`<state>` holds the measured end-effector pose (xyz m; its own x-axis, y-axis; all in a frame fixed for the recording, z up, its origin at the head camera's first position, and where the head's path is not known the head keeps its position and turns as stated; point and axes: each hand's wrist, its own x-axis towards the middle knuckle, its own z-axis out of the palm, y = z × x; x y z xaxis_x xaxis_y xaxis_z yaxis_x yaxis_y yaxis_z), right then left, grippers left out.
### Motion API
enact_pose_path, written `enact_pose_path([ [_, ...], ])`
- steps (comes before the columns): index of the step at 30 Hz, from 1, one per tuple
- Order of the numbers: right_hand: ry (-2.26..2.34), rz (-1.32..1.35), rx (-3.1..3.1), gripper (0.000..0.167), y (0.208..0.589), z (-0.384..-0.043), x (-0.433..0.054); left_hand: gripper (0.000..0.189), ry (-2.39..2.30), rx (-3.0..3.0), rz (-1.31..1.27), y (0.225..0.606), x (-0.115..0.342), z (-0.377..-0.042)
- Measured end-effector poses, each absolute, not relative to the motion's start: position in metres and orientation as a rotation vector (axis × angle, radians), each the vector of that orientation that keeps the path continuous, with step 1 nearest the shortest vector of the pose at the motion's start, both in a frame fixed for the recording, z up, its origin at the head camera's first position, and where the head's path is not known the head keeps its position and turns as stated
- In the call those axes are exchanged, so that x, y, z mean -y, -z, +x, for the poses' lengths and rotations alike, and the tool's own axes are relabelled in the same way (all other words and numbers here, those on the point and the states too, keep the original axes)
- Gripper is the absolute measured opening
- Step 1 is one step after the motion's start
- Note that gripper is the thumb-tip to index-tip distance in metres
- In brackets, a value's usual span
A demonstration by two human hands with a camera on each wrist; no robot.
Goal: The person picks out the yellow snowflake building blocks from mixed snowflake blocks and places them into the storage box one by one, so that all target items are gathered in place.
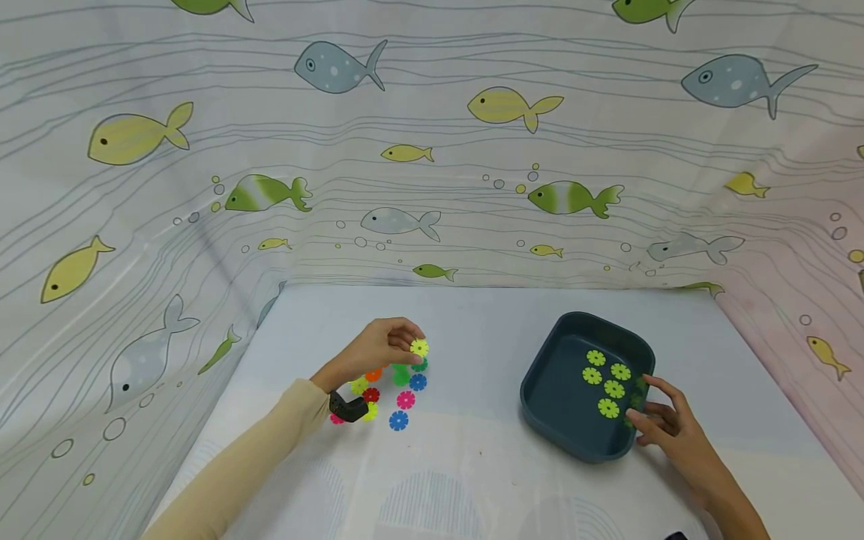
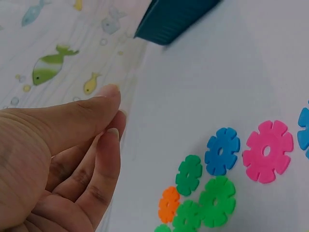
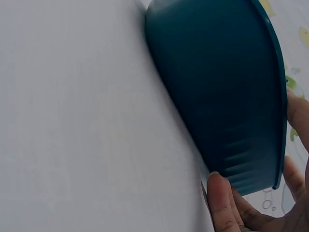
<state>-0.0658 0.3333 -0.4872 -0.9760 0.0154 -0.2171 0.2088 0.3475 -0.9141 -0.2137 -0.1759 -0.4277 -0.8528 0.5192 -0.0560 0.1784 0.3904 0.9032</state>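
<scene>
**A:** ok so what could go sideways here?

**B:** Biggest worry imo is a drop. The left hand (image 1: 383,343) has its thumb and fingertips closed on one yellow flower disc (image 1: 419,347), just above the far side of the loose discs (image 1: 406,400) at left. Thin little thing, so a sloppy pinch could lose it among the other colours. That sleeve and black wristband (image 1: 347,407) are low too, might drag the near ones.

**A:** And the right hand (image 1: 675,435)?

**B:** Curled at the right wall of the dark teal tub (image 1: 560,390), thumb and fingers about the rim. Pull too hard and it could tip or slide, and the contents would shift.

**A:** What's in it?

**B:** Five yellow discs (image 1: 614,389), lying flat toward the right. There's dim green stuff by the right wall, can't tell if it's discs or reflections. Tub's at right, well apart from the loose ones.
</scene>
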Motion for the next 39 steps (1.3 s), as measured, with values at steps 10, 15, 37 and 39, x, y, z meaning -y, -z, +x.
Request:
enact_pose_path([
  [10, 1.697, 0.196, -2.437, 0.078, 0.486, -0.065, -0.333, 0.033, -1.439, -2.304, 0.646, 0.428, 0.158, -0.217],
  [15, 1.71, 0.184, -2.438, 0.077, 0.486, -0.064, -0.333, 0.034, -1.43, -2.301, 0.677, 0.426, 0.15, -0.218],
  [37, 1.699, 0.194, -2.451, 0.078, 0.487, -0.066, -0.333, 0.035, -1.453, -2.216, 0.817, 0.418, 0.105, -0.221],
  [39, 1.7, 0.194, -2.455, 0.077, 0.488, -0.066, -0.333, 0.035, -1.453, -2.212, 0.828, 0.418, 0.1, -0.222],
])
